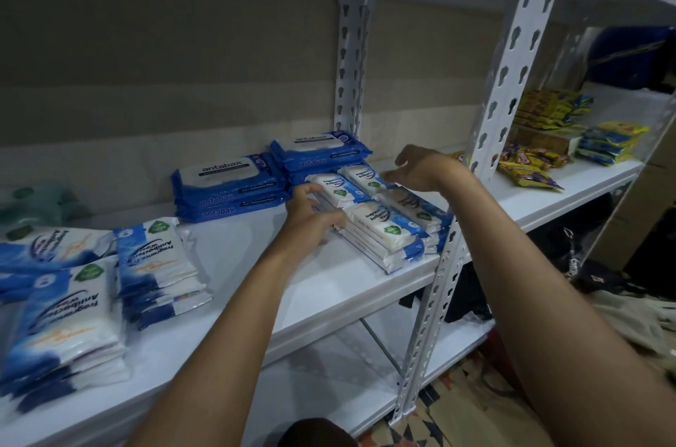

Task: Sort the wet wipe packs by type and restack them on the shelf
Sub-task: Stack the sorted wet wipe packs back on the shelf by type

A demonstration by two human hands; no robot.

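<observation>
Several soft white-and-blue plastic wet wipe packs (73, 311) lie in loose, slumping piles at the left of the white metal shelf (237, 256), with dark blue lidded packs (228, 187) stacked behind. The left hand (311, 216) grips the side of the tidy white-pack stacks (380, 220), while the right hand (417, 168) hovers relaxed and empty beside them. These pouches look light, squashy and slick, so squeezing a stack's two sides should hold best.

Left-edge wipe packs (55, 329) blurred & cut off; left hand (311, 218) fingertips hidden btwn stacks; green pack (33, 205) unreadable.
</observation>
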